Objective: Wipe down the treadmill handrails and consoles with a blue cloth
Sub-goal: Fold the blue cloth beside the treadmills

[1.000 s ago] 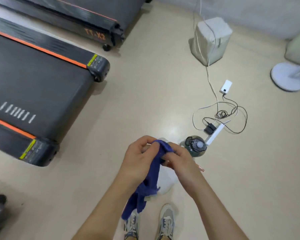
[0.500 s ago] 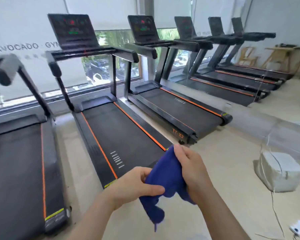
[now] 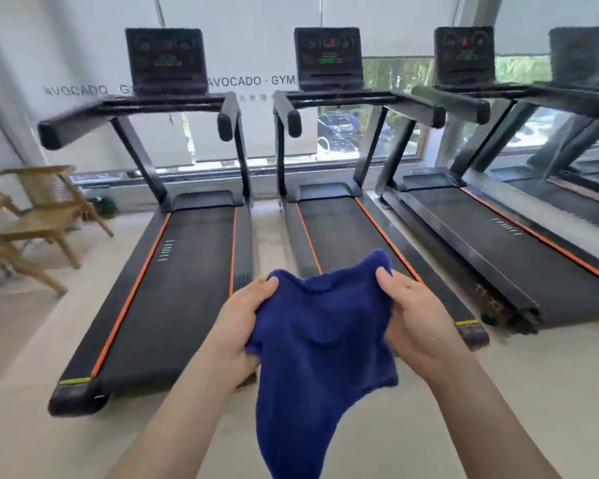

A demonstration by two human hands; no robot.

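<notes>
A blue cloth hangs spread between two hands; the left hand grips its left edge, the right hand pinches its upper right corner. Beyond stand black treadmills with handrails and consoles; wooden chairs sit at left.

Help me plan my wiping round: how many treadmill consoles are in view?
4. The leftmost console, the second console in the middle, the third console right of it, and a blurred fourth console near the right edge. More may stand beyond the frame.
</notes>
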